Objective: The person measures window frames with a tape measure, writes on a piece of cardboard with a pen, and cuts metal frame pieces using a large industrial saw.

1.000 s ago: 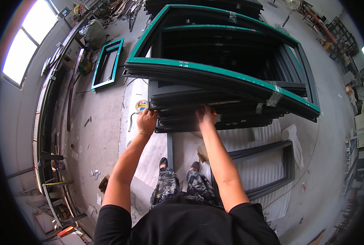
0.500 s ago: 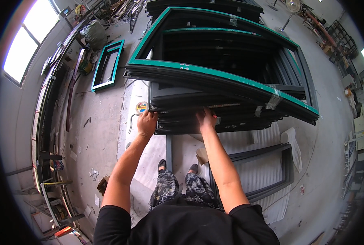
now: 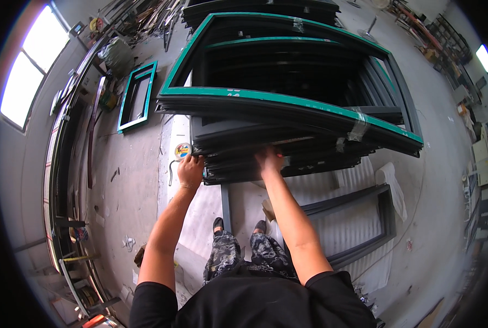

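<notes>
A tall stack of dark frames (image 3: 227, 128) stands in front of me. At its near left corner, my left hand (image 3: 191, 171) has its fingers curled closed against the frame edges. Further right, my right hand (image 3: 269, 159) is closed at the near side of the stack, its fingertips blurred and partly hidden in shadow. A small red bit (image 3: 280, 155) shows at this hand's edge; I cannot make out what it belongs to. Across the top of the stack lies a large green-faced frame (image 3: 287, 98) with clear tape wrapped round it. Beside my left hand sits a round tape roll (image 3: 183, 150) with a colourful label.
Near my right forearm, more dark frames (image 3: 389, 213) lie on white sheeting (image 3: 353, 229). A small green frame (image 3: 124, 112) rests on the floor at left. A grey bar (image 3: 226, 205) reaches toward my feet. A long rack (image 3: 63, 180) runs along the left wall.
The whole view has shifted slightly, the stack now sitting a little further left in it. Both hands keep about the same place against the stack.
</notes>
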A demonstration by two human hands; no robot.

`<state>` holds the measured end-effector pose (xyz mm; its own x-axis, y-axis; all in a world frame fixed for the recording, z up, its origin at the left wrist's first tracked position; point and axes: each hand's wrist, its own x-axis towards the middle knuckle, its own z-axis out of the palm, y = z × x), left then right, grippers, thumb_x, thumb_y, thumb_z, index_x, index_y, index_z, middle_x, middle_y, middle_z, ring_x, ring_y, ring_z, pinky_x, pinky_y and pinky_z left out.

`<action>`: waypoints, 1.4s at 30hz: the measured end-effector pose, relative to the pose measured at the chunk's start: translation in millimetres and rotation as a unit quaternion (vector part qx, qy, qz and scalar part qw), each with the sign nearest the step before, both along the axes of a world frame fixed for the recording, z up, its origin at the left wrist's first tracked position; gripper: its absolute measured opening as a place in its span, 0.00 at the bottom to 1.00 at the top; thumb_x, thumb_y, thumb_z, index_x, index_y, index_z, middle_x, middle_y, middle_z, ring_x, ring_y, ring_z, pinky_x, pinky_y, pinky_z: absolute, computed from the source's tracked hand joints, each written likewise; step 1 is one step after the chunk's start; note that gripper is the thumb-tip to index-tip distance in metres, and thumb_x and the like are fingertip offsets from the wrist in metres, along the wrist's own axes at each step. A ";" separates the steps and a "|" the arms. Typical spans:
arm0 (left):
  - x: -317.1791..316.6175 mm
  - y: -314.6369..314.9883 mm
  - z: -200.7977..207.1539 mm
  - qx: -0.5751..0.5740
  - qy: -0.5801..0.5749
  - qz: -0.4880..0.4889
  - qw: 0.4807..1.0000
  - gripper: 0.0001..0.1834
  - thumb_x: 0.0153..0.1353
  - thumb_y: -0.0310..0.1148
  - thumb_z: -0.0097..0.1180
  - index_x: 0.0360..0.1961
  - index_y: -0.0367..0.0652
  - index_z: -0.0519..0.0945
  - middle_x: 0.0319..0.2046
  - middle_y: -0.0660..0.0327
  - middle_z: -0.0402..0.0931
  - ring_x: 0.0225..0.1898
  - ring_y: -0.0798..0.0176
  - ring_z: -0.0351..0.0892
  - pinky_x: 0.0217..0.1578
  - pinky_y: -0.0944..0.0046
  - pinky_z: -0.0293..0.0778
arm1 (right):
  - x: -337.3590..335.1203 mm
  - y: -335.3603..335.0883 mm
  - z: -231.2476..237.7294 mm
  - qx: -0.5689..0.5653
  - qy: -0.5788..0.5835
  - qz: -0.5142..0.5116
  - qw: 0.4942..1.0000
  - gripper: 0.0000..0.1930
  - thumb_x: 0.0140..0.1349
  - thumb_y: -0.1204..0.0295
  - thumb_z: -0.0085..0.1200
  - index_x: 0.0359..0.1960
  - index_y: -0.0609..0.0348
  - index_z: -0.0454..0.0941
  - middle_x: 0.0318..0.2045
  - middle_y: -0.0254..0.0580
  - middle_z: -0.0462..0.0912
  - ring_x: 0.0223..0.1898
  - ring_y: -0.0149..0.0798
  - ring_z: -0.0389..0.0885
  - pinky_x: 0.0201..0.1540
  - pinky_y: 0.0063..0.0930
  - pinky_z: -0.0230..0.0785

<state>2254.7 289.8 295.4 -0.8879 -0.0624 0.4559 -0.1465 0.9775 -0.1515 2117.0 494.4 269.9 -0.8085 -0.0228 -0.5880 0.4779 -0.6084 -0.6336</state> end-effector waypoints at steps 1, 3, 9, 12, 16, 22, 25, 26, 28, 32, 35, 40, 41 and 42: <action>-0.7 -0.5 -2.2 -0.004 0.006 0.005 1.000 0.08 0.49 0.31 0.49 0.31 0.44 0.76 0.23 0.62 0.70 0.33 0.59 0.71 0.31 0.61 0.69 | -1.7 0.2 -3.0 0.002 -0.005 0.006 1.000 0.10 0.53 0.71 0.57 0.33 0.52 0.68 0.26 0.34 0.74 0.27 0.33 0.76 0.30 0.29 0.77; 0.0 -1.3 -0.7 -0.014 0.008 0.014 1.000 0.09 0.48 0.32 0.51 0.32 0.45 0.77 0.24 0.62 0.71 0.35 0.59 0.72 0.32 0.61 0.70 | -1.7 -3.3 -7.3 -0.007 -0.009 0.013 1.000 0.12 0.53 0.69 0.58 0.36 0.52 0.68 0.27 0.35 0.74 0.26 0.35 0.77 0.29 0.29 0.77; 1.6 -2.0 -1.5 -0.001 -0.001 0.018 1.000 0.07 0.49 0.30 0.50 0.31 0.45 0.77 0.25 0.62 0.72 0.34 0.58 0.73 0.30 0.58 0.70 | 3.0 -4.9 -0.1 -0.016 -0.009 -0.002 1.000 0.10 0.54 0.69 0.57 0.31 0.51 0.66 0.24 0.34 0.73 0.25 0.34 0.76 0.28 0.29 0.75; -1.9 1.1 -0.4 0.001 0.000 0.009 1.000 0.08 0.49 0.28 0.50 0.33 0.45 0.77 0.27 0.61 0.73 0.35 0.57 0.73 0.31 0.58 0.70 | 0.1 0.6 -0.7 -0.015 -0.005 -0.001 1.000 0.11 0.53 0.69 0.57 0.28 0.51 0.64 0.23 0.33 0.72 0.24 0.32 0.75 0.26 0.28 0.74; 0.4 1.7 -0.5 -0.008 -0.043 0.033 0.999 0.09 0.49 0.28 0.50 0.33 0.45 0.77 0.27 0.62 0.73 0.34 0.57 0.73 0.32 0.58 0.69 | 0.7 1.5 -2.1 -0.021 0.011 0.008 1.000 0.11 0.53 0.68 0.58 0.27 0.50 0.65 0.22 0.31 0.72 0.23 0.30 0.75 0.26 0.27 0.73; 13.3 -1.5 10.0 0.015 -0.030 0.009 0.999 0.08 0.53 0.28 0.48 0.33 0.46 0.78 0.27 0.64 0.75 0.33 0.59 0.73 0.31 0.60 0.69 | 26.3 8.2 13.5 -0.024 0.006 0.021 0.999 0.13 0.53 0.63 0.59 0.30 0.52 0.67 0.24 0.33 0.73 0.25 0.30 0.76 0.27 0.26 0.74; 30.5 14.4 22.3 0.050 -0.072 0.021 0.996 0.07 0.55 0.30 0.48 0.32 0.47 0.78 0.28 0.64 0.76 0.33 0.60 0.73 0.31 0.60 0.69 | 65.3 31.5 21.6 -0.028 0.047 0.016 0.998 0.14 0.54 0.59 0.58 0.32 0.53 0.69 0.25 0.33 0.75 0.25 0.30 0.76 0.28 0.24 0.73; 40.2 20.4 29.1 0.076 -0.064 0.009 0.995 0.06 0.54 0.29 0.50 0.32 0.48 0.78 0.28 0.63 0.76 0.33 0.59 0.73 0.31 0.60 0.69 | 81.0 37.7 23.2 -0.027 0.073 0.021 0.997 0.16 0.56 0.56 0.56 0.31 0.54 0.68 0.24 0.32 0.75 0.23 0.27 0.75 0.27 0.21 0.72; 57.3 39.7 40.1 0.130 -0.008 -0.024 0.991 0.05 0.52 0.28 0.52 0.31 0.47 0.78 0.27 0.61 0.76 0.32 0.56 0.74 0.31 0.59 0.69 | 114.0 51.6 23.0 -0.027 0.080 0.028 0.996 0.13 0.60 0.59 0.52 0.33 0.55 0.69 0.24 0.34 0.76 0.21 0.27 0.74 0.26 0.19 0.70; 97.2 57.3 31.7 0.422 -0.158 -0.005 0.893 0.03 0.50 0.27 0.56 0.27 0.42 0.79 0.23 0.56 0.76 0.28 0.54 0.76 0.31 0.61 0.71 | 171.0 60.8 -8.9 0.101 0.156 0.149 0.971 0.06 0.64 0.69 0.45 0.33 0.58 0.68 0.24 0.36 0.77 0.22 0.25 0.75 0.24 0.16 0.67; 133.9 72.0 2.5 0.627 -0.194 -0.048 0.753 0.07 0.56 0.30 0.55 0.30 0.36 0.78 0.24 0.63 0.78 0.26 0.70 0.74 0.28 0.69 0.69 | 199.8 61.1 -36.3 0.158 0.231 0.284 0.917 0.12 0.64 0.63 0.45 0.38 0.60 0.69 0.31 0.39 0.78 0.35 0.29 0.78 0.38 0.19 0.70; 149.2 116.1 34.6 0.828 -0.243 -0.033 0.504 0.09 0.56 0.28 0.57 0.32 0.32 0.76 0.29 0.62 0.78 0.32 0.74 0.73 0.37 0.72 0.70 | 225.8 59.0 -25.9 -0.092 0.042 0.425 0.900 0.16 0.63 0.58 0.46 0.41 0.58 0.72 0.40 0.35 0.77 0.43 0.23 0.72 0.42 0.19 0.63; 145.5 122.2 48.8 0.836 -0.235 -0.036 0.495 0.08 0.55 0.27 0.58 0.32 0.33 0.76 0.28 0.63 0.76 0.31 0.75 0.72 0.34 0.71 0.70 | 226.3 59.9 -26.1 -0.184 0.025 0.451 0.873 0.18 0.62 0.55 0.46 0.41 0.58 0.72 0.41 0.34 0.74 0.46 0.24 0.70 0.44 0.18 0.62; 149.4 115.9 40.4 0.836 -0.237 -0.035 0.493 0.08 0.55 0.27 0.58 0.32 0.33 0.76 0.28 0.63 0.76 0.31 0.75 0.72 0.34 0.71 0.70 | 230.6 58.7 -24.2 -0.184 0.023 0.450 0.874 0.18 0.62 0.55 0.46 0.41 0.58 0.72 0.41 0.34 0.74 0.46 0.24 0.70 0.44 0.18 0.62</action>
